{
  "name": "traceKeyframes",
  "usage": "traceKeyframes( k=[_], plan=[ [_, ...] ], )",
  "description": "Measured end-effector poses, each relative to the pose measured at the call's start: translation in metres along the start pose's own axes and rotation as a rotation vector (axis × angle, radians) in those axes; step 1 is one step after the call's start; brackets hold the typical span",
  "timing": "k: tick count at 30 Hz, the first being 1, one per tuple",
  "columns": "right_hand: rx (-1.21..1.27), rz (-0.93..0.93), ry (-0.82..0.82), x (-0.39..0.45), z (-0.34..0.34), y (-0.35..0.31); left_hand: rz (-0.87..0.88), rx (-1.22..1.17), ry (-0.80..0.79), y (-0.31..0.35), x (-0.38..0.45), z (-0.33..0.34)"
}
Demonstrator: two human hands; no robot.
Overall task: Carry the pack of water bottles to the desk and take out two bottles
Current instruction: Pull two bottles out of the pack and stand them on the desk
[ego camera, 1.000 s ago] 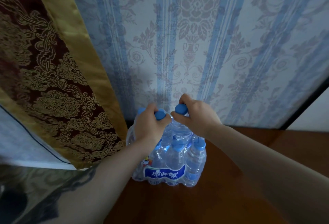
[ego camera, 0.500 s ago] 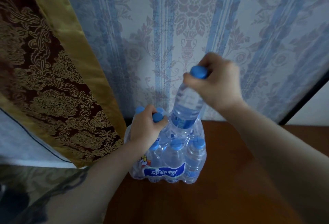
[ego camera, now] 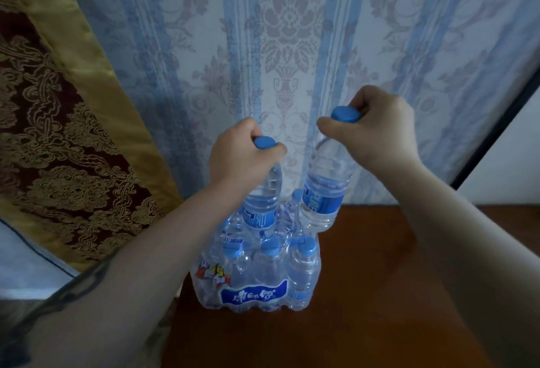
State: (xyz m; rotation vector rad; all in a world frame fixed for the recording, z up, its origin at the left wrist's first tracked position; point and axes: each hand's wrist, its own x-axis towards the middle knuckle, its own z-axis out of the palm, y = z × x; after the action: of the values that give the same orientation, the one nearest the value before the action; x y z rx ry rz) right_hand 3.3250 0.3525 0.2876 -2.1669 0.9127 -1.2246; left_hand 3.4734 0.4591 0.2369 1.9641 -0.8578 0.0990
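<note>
At the desk's [ego camera: 380, 280] back edge, both bottles now lifted
Left hand [ego camera: 239, 154] has raised its bottle [ego camera: 261, 201] too; right hand [ego camera: 377, 128] grips the other bottle [ego camera: 324, 192], clear of the pack [ego camera: 254, 280]

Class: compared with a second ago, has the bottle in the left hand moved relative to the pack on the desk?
Yes. The left hand has lifted its bottle upward, mostly out of the pack, which stays on the desk.

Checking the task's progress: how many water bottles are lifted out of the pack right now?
2. One clear plastic bottle with a blue cap hangs from the left hand; another from the right hand. Both are above the shrink-wrapped pack.
</note>
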Motion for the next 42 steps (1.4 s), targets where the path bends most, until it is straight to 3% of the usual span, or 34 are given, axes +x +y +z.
traceKeyframes(
  k=[6, 11, 19, 30, 42],
  plan=[
    [-0.080, 0.085, 0.038, 0.006, -0.017, 0.014, 0.220, -0.139, 0.087, 0.044, 0.012, -0.009],
    [-0.160, 0.188, 0.092, 0.004, -0.041, 0.038, 0.345, -0.229, -0.028, 0.077, 0.017, 0.011],
    [-0.219, 0.264, 0.092, -0.010, -0.103, 0.113, 0.287, -0.234, -0.191, 0.103, -0.028, 0.106],
    [-0.204, 0.232, -0.128, -0.003, -0.185, 0.232, 0.118, -0.076, -0.185, 0.156, -0.081, 0.216],
    [-0.198, 0.243, -0.217, 0.052, -0.180, 0.307, 0.089, -0.034, -0.262, 0.163, -0.044, 0.300]
  ],
)
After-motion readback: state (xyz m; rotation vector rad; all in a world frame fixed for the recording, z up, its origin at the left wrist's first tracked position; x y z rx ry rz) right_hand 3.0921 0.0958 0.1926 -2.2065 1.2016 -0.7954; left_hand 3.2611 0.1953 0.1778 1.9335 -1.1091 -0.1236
